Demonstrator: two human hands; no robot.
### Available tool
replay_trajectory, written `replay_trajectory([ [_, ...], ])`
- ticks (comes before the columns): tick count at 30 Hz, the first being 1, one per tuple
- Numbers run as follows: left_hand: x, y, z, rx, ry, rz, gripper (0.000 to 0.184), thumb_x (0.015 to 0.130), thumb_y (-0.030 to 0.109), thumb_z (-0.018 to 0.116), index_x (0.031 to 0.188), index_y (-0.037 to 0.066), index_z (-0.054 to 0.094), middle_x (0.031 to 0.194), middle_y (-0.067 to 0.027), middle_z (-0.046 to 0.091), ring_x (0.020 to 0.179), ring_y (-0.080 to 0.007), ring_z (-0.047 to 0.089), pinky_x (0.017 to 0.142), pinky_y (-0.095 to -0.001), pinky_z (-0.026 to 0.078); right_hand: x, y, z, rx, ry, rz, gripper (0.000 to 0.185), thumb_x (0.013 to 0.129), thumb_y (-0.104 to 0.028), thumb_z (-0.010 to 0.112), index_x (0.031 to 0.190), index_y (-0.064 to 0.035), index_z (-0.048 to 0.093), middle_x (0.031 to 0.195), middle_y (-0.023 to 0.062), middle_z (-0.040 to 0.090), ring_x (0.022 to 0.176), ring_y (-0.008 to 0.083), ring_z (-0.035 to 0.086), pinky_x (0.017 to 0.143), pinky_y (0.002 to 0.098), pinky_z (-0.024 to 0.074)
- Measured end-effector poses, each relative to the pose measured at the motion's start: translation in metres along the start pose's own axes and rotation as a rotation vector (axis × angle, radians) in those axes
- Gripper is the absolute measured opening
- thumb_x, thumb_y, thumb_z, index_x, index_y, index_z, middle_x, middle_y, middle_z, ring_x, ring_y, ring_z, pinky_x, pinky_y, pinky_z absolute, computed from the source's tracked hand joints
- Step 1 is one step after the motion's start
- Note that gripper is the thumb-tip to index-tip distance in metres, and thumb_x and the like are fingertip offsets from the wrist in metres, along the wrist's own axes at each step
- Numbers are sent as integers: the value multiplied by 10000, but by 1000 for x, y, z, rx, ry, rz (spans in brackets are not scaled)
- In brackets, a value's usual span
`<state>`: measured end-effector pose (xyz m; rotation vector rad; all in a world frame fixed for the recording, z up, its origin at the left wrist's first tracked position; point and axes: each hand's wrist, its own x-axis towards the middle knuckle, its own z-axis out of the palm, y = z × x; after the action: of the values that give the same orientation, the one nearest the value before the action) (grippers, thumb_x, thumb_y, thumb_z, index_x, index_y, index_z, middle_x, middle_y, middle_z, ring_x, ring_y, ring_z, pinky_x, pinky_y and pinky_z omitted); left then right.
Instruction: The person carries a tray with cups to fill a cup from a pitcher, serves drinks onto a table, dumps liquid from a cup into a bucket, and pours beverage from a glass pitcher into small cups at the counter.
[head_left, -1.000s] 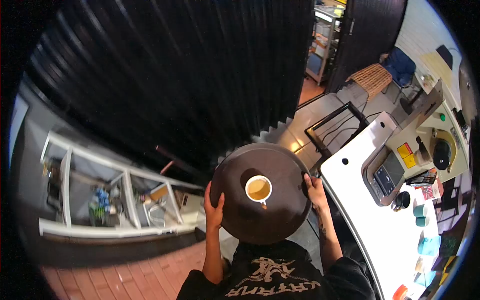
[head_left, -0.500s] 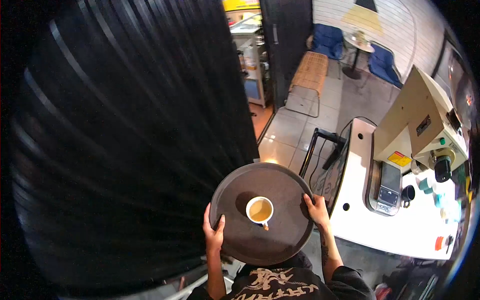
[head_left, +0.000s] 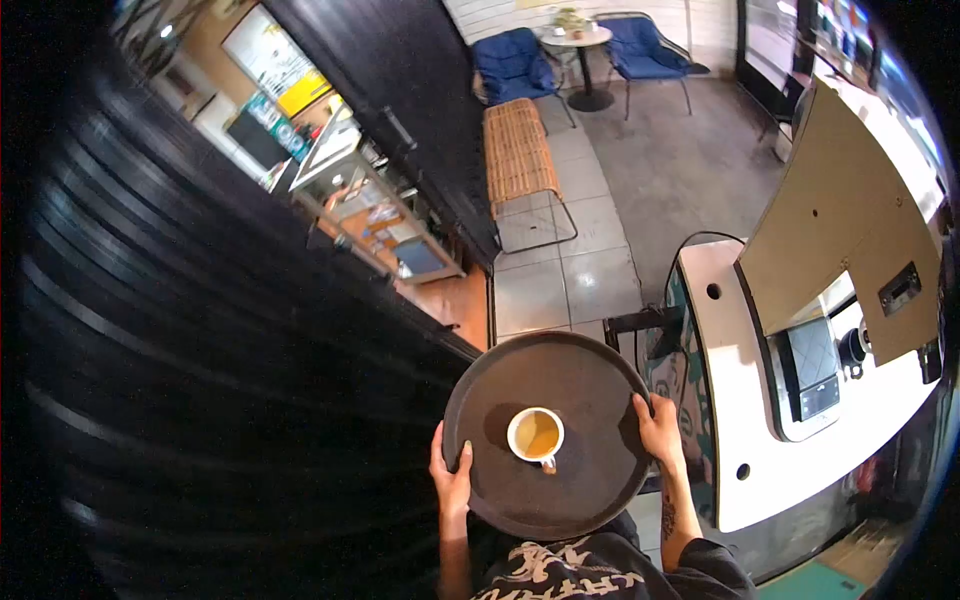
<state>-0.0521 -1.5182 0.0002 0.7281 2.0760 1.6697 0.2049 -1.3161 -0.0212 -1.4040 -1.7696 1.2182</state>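
A round dark brown tray (head_left: 590, 490) is held level in front of my body, gripped at both sides. On its left rim my left hand (head_left: 453, 477) is closed, thumb over the edge and fingers underneath. Across from it, my right hand (head_left: 658, 430) clasps the right rim in the same way. Near the tray's middle stands a white cup (head_left: 536, 434), upright, its handle pointing toward me. A light brown drink partly fills the cup. The fingers under the tray are hidden.
A black corrugated wall (head_left: 250, 400) runs along my left, with an open doorway beyond. To the right is a white counter (head_left: 730, 400) with a beige machine (head_left: 850, 230) and a digital scale (head_left: 812, 375). Ahead stand a woven bench (head_left: 518, 150), blue chairs (head_left: 645, 48) and a round table (head_left: 577, 36).
My view has turned right and moved forward: the doorway shows wider and the chairs have shifted left. Tray and cup have stayed in my hands' hold, with the drink's surface looking slightly different.
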Motion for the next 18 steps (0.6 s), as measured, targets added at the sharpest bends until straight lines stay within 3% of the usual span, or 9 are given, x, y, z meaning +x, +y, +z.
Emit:
replay_trajectory([
  [2,39,18,11,-7,-59,-45,537,865,34,613,1359,4,403,1321,-124,483,1184,-202,473,1009,-324,360,15,-9,5,3,28,86,340,917,-234,557,778,75,538,570,151,463,559,165,443,536,371,362],
  [4,72,9,26,-14,-102,-29,537,859,40,628,1350,2,415,1315,-126,490,1175,-197,480,1001,-321,369,38,1,15,-28,219,-132,329,918,-217,549,783,83,547,571,152,468,559,152,464,537,360,374],
  [5,91,8,30,-29,-136,-2,539,853,33,633,1348,4,421,1304,-127,503,1161,-195,493,993,-318,378,47,-1,17,-34,246,-118,329,918,-217,549,783,83,547,571,152,468,559,152,464,537,360,374],
  [7,129,17,48,-47,-182,-18,547,850,32,638,1351,4,419,1293,-126,514,1151,-191,501,988,-316,381,67,-7,21,5,257,-3,334,908,-235,543,764,66,555,733,282,556,747,484,524,631,462,395],
  [11,213,9,90,-94,-300,32,559,845,44,653,1349,-6,417,1298,-121,512,1154,-186,501,990,-315,380,119,-25,19,103,292,57,322,916,-240,531,846,68,595,771,283,584,761,445,574,664,445,412],
  [12,234,11,99,-89,-332,32,562,843,51,659,1348,-8,419,1298,-120,512,1155,-187,501,991,-314,379,131,-36,20,158,321,81,300,916,-215,529,849,71,589,725,261,583,679,355,596,632,419,416],
  [13,254,14,112,-86,-361,34,566,841,58,664,1347,-10,420,1298,-119,512,1156,-189,500,993,-312,377,146,-34,19,143,340,83,300,916,-215,529,849,71,589,725,261,583,679,355,596,632,419,416],
  [17,336,38,169,20,-429,154,545,851,95,660,1330,-29,431,1295,-132,509,1173,-201,485,1002,-324,368,216,-37,28,-38,521,-1,288,916,-193,538,788,64,558,586,182,489,526,236,447,538,370,371],
  [18,362,34,182,-34,-487,131,538,855,101,653,1328,-29,432,1293,-133,505,1177,-205,480,1003,-330,367,235,-29,27,11,490,60,309,927,-209,541,805,74,556,579,92,444,552,156,416,528,330,355],
])
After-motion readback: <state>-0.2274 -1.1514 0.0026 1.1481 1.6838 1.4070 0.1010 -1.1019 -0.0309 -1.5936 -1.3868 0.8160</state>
